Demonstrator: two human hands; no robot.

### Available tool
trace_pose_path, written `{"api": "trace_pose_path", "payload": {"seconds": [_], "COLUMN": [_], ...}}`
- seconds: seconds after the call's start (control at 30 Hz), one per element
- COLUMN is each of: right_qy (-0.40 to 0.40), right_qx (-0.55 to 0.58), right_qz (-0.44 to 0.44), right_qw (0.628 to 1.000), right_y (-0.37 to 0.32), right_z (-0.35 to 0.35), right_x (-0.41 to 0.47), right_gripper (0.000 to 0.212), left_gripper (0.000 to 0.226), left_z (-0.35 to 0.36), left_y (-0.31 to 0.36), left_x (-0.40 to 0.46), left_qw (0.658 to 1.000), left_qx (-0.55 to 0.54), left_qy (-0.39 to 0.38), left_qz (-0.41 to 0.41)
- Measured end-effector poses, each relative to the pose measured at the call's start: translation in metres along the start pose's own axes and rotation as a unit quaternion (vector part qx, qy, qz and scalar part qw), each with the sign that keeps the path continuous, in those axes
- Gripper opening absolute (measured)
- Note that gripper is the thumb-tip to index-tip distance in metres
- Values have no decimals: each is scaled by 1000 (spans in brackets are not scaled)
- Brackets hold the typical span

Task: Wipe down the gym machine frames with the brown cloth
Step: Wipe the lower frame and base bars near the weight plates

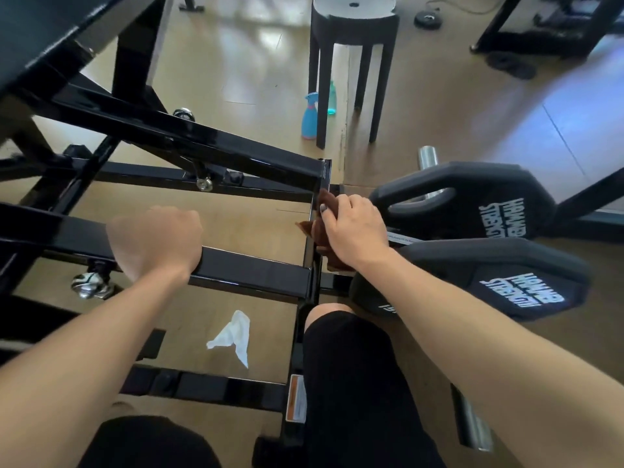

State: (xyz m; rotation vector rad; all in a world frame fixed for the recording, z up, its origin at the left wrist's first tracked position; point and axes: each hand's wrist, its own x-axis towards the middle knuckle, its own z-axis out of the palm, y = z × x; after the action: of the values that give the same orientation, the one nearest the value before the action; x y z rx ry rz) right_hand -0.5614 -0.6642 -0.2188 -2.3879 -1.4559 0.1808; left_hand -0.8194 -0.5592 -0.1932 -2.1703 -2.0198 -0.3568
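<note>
Head view, looking down over both forearms at a black gym machine frame on a tan floor. Item one: my left hand, fingers curled over the top of a flat horizontal bar of the frame and gripping it, knuckles up. Item two: my right hand, fingers bent around a bunched brown cloth and pressing it against the upright post where the frame's bars meet; one fingertip with a painted nail shows at the cloth's left edge. Cloth sits between palm and post, a corner poking out to the left and a fold hanging below the wrist. Item three: two black weight plates with white lettering, just right of the right hand, mounted on silver pegs. Item four: white rag, crumpled on the floor inside the frame, below the left forearm, touching neither hand. Item five: blue spray bottle standing on the floor beside the legs of a dark stool, well apart from the hands. Item six: my knees in black shorts at the lower edge, the right one just beside the post. Item seven: orange-and-white warning label low on the post.
</note>
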Motion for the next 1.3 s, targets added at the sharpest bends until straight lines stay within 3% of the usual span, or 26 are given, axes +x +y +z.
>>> {"api": "trace_pose_path", "payload": {"seconds": [0.1, 0.2, 0.3, 0.47, 0.63, 0.73, 0.83, 0.93, 1.03, 1.3], "right_qy": [-35, -114, -166, -166, -210, -173, -162, -204, -237, -313], "right_qx": [-124, -157, -191, -89, -160, -100, -28, -8, -10, -86], "right_qz": [8, 9, -8, 128, 122, 56, 37, -22, -22, 25], "right_qw": [992, 981, 968, 974, 957, 978, 986, 979, 971, 946], "right_y": [12, 23, 28, 25, 8, -35, -59, -29, 26, 85], "right_z": [-13, -31, -43, -50, -44, -27, -26, -47, -73, -92], "right_x": [5, 3, 3, 12, 13, 8, 8, 19, 24, 32], "right_gripper": [52, 50, 64, 57, 56, 46, 53, 41, 30, 48], "left_gripper": [56, 59, 58, 64, 73, 70, 67, 65, 62, 59], "left_z": [3, 6, 6, 5, 16, 16, 15, 16, 16, 13], "left_y": [-2, 0, -5, 47, 63, 63, 64, 63, 64, 66], "left_x": [0, -1, -2, -25, -35, -34, -37, -36, -37, -37], "left_qw": [1000, 997, 990, 979, 986, 987, 988, 989, 989, 989], "left_qx": [-7, -31, -80, -78, -2, -1, -4, -17, -18, -25], "left_qy": [12, 31, 44, -108, -88, -73, -60, -49, -57, -61], "left_qz": [25, 63, 108, 152, 141, 141, 140, 141, 138, 130]}}
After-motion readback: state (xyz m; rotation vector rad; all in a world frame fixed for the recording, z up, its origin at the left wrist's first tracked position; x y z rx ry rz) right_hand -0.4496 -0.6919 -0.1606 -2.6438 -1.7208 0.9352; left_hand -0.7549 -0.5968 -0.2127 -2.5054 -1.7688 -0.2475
